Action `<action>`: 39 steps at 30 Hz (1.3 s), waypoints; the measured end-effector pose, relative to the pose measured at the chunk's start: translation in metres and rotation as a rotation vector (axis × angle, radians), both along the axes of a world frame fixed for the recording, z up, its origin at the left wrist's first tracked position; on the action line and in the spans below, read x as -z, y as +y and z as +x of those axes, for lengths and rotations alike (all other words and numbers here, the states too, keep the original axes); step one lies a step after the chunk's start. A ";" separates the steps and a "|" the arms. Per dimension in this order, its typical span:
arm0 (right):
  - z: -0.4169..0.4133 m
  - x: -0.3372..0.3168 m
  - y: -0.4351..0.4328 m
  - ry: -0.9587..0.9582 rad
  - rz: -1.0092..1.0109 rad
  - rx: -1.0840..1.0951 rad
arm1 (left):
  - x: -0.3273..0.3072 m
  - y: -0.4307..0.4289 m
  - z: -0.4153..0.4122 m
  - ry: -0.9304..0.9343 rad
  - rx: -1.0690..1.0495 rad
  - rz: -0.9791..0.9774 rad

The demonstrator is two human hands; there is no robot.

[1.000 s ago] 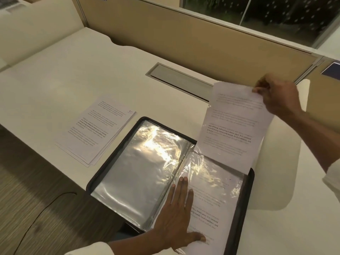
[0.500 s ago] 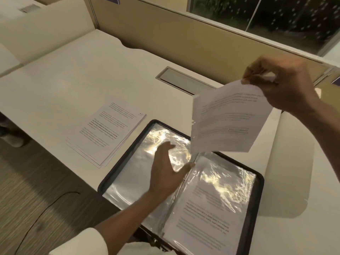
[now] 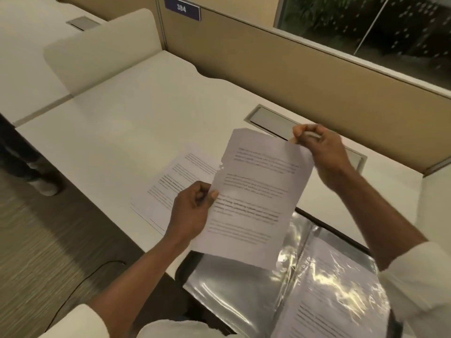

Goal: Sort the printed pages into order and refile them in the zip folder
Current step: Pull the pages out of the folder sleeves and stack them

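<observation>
My left hand and right hand pinch one printed page above the open zip folder on the tabletop.

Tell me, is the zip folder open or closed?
Open: the zip folder lies spread flat on the desk, clear sleeves showing on both sides, with a printed page visible in the right-hand sleeve.

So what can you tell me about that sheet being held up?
The sheet is one white printed page with blocks of black text, too blurred to read, and notches on its left edge. It is held tilted in the air: the left hand pinches its left edge, the right hand its top right corner. Its lower end hangs over the open zip folder.
</observation>
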State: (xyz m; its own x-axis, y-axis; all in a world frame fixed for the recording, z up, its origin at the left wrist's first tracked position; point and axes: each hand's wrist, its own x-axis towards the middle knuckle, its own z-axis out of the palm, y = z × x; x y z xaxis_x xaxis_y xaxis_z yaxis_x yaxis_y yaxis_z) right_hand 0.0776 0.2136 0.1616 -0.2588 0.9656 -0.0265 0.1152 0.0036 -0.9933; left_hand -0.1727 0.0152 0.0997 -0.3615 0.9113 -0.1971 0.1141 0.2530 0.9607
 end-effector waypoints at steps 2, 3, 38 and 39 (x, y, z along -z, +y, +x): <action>-0.026 0.027 -0.005 0.052 -0.154 0.045 | 0.007 0.006 -0.031 -0.001 -0.045 -0.029; -0.040 0.040 -0.010 0.079 -0.235 0.062 | 0.011 0.010 -0.047 0.007 -0.063 -0.046; -0.196 0.188 -0.093 -0.753 -0.317 0.174 | 0.112 0.104 -0.173 1.272 0.073 -0.497; -0.191 0.185 -0.094 -0.755 -0.298 0.188 | 0.109 0.104 -0.169 1.352 0.088 -0.510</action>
